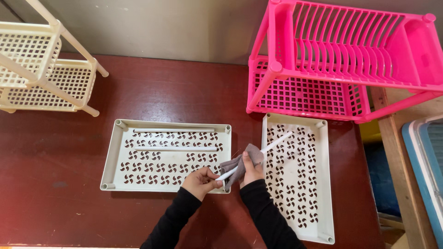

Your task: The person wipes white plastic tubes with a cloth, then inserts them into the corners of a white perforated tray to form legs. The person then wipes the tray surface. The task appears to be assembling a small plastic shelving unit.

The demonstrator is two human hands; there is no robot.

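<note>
Rod: a thin white rod is held above the table's centre, tilted toward 2 o'clock.
Left hand: fingers pinched on the lower end.
Right hand: fingers clamped, grey cloth wrapped round the rod.
Trays: one perforated tray at 9 o'clock, another at 3.
Pink rack: at 1 o'clock.

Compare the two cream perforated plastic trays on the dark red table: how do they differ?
The left cream perforated plastic tray lies lengthwise across the dark red table; the right cream perforated plastic tray runs front to back. The left tray holds two loose white rods; the right tray holds none lying loose. Both share the same curved cut-out pattern and corner sockets.
</note>
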